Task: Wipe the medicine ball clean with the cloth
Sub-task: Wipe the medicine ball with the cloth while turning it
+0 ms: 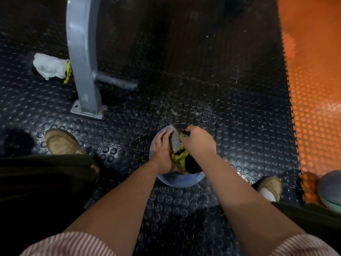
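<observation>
Head view: left hand lies flat, steadying the ball, which looks heavy and may roll; right hand grips the soft cloth.

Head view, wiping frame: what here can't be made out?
The medicine ball: head view, upper surface covered by the left hand, right hand and cloth; cleanliness unreadable.
The cloth: bunched under the right hand; extent hidden.
The second ball: cut off by the right edge.
The white bundle: blurred, partly behind the grey post; identity unclear.
</observation>
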{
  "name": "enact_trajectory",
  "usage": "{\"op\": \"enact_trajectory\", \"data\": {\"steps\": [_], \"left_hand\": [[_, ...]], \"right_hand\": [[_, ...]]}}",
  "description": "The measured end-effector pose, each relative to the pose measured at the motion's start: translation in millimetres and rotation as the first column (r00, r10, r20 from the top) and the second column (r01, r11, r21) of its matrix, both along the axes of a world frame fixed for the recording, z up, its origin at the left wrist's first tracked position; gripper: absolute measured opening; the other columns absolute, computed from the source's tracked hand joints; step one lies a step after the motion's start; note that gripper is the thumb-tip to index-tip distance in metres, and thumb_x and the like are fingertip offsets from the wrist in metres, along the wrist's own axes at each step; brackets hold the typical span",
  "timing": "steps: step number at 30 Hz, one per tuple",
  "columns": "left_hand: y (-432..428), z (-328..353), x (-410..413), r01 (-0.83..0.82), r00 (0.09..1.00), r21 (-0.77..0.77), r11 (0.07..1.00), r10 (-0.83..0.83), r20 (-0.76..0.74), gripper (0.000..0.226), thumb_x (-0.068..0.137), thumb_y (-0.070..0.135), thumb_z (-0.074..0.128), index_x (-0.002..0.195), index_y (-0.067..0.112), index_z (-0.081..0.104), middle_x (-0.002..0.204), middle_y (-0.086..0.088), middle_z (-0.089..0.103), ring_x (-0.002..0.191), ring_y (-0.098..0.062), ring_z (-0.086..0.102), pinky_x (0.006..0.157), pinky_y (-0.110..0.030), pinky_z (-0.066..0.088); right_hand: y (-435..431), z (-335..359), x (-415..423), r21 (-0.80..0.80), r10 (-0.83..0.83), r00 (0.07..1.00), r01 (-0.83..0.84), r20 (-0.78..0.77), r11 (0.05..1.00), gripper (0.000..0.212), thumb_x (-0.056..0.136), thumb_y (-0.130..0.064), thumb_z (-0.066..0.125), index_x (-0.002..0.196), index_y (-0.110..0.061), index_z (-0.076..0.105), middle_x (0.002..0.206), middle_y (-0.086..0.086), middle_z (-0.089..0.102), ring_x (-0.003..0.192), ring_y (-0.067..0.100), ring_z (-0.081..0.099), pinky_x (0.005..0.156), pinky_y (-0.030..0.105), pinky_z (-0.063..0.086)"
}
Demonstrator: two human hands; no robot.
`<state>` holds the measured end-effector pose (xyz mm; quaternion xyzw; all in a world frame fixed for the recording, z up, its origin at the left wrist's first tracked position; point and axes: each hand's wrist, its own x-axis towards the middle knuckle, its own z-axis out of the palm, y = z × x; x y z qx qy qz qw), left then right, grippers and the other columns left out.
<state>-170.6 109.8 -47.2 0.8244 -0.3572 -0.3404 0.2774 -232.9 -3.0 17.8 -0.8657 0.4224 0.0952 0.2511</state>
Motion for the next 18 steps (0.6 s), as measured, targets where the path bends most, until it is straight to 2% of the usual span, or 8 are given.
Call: {"op": "enact_trajectory", "data": {"steps": [3, 6, 10, 13, 16, 18], "left_hand": [[-1, -3, 11, 0.01, 0.999, 0.041, 0.999, -0.008, -0.031, 0.114, 0.072, 0.025, 0.081, 0.152, 0.024, -0.001, 0.156, -0.004, -0.002, 0.146, -0.022, 0.002, 0.116, -0.025, 0.002], [4, -5, 14, 0.021, 0.997, 0.066, 0.998, -0.017, -0.074, 0.126, 0.062, 0.028, 0.087, 0.151, 0.031, -0.001, 0.154, 0.006, -0.004, 0.144, -0.014, 0.001, 0.118, -0.027, 0.004], [9, -3, 3, 0.065, 0.998, 0.05, 0.997, -0.066, 0.015, 0.126, 0.063, 0.033, 0.088, 0.152, 0.024, -0.001, 0.156, 0.0, -0.006, 0.146, -0.021, -0.002, 0.122, -0.036, 0.004], [6, 0, 1, 0.113, 0.992, 0.024, 0.993, -0.114, 0.058, 0.122, 0.068, 0.039, 0.085, 0.153, 0.017, 0.0, 0.157, -0.004, -0.005, 0.147, -0.022, -0.004, 0.121, -0.034, 0.0], [-2, 3, 4, 0.136, 0.989, 0.055, 0.989, -0.139, 0.051, 0.128, 0.065, 0.044, 0.086, 0.153, 0.019, -0.004, 0.158, -0.001, -0.007, 0.147, -0.017, -0.008, 0.119, -0.031, -0.004], [-7, 3, 7, 0.144, 0.989, 0.061, 0.988, -0.146, 0.036, 0.127, 0.067, 0.042, 0.084, 0.153, 0.02, -0.006, 0.158, 0.003, -0.011, 0.147, -0.018, -0.012, 0.12, -0.031, -0.005]], "right_hand": [[20, 0, -24, 0.007, 0.015, 0.999, -0.015, 0.048, 1.0, 0.025, 0.09, -0.022, 0.051, 0.113, -0.019, 0.061, 0.105, 0.005, 0.062, 0.096, 0.028, 0.061, 0.071, 0.032, 0.047], [43, -1, -51, 0.04, 0.029, 0.998, -0.031, 0.062, 0.999, 0.029, 0.091, -0.023, 0.054, 0.119, -0.021, 0.061, 0.116, 0.001, 0.061, 0.102, 0.025, 0.06, 0.079, 0.032, 0.048], [34, 7, -52, 0.096, -0.008, 1.0, 0.01, -0.016, 0.995, 0.019, 0.089, -0.028, 0.056, 0.105, -0.025, 0.066, 0.1, -0.001, 0.067, 0.093, 0.023, 0.062, 0.068, 0.027, 0.044], [6, 11, -30, 0.086, -0.03, 0.999, 0.028, 0.018, 0.996, 0.021, 0.09, -0.026, 0.055, 0.107, -0.026, 0.067, 0.096, 0.001, 0.068, 0.093, 0.025, 0.062, 0.068, 0.027, 0.044], [-8, 5, -17, 0.096, -0.066, 0.997, 0.063, 0.028, 0.993, 0.02, 0.091, -0.025, 0.053, 0.106, -0.024, 0.066, 0.087, 0.0, 0.061, 0.09, 0.025, 0.062, 0.066, 0.029, 0.043], [-11, 0, -17, 0.108, -0.086, 0.996, 0.082, 0.038, 0.991, 0.02, 0.092, -0.024, 0.052, 0.107, -0.022, 0.066, 0.088, 0.002, 0.062, 0.085, 0.025, 0.06, 0.065, 0.028, 0.041]]}}
